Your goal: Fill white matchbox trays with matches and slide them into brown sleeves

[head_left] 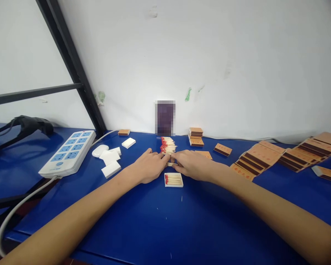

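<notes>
My left hand (152,165) and my right hand (191,165) meet at the middle of the blue table, their fingers closed on a few matches (171,164) between them. Just behind the fingers lies a pile of red-tipped matches (167,145). In front of my hands sits a white matchbox tray (173,185) with a layer of matches in it, heads to the left. A flat orange matchbox sleeve (205,154) lies behind my right hand, partly covered by it.
White trays (111,169) and a white rounded object (100,150) lie left, beside a power strip (71,152). Stacked matchboxes (195,137) stand at the back. Rows of flattened sleeves (260,156) spread right. A black metal frame (71,62) rises at left before the wall.
</notes>
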Available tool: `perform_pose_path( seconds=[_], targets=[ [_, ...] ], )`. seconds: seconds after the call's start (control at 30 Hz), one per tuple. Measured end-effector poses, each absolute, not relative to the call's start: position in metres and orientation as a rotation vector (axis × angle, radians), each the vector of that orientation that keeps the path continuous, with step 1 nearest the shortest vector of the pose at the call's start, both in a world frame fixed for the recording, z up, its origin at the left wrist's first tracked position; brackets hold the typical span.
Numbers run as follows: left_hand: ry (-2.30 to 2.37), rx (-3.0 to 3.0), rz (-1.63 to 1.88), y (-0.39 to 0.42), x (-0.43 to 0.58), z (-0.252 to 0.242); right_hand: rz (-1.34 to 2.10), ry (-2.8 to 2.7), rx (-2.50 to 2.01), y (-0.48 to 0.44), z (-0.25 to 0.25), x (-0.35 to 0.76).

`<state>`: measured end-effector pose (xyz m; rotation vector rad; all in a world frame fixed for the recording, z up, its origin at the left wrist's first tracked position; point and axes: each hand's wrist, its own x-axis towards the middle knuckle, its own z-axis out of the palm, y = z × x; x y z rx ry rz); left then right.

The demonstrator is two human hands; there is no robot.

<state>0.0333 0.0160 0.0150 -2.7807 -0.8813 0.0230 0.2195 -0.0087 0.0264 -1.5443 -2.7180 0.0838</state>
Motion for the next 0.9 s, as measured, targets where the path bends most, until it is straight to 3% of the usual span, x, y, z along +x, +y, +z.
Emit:
perform_pose_path(
  seconds=[0.37, 0.9],
  targets=[
    [-0.873, -2.785, -0.059, 0.016, 0.030, 0.014, 0.517, -2.572, -1.449, 0.001, 0.020, 0.228],
    [-0.774, -2.726, 0.081, 0.018, 0.034, 0.017, 0.466, -2.563, -1.421, 0.001, 0.023, 0.225]
  ],
)
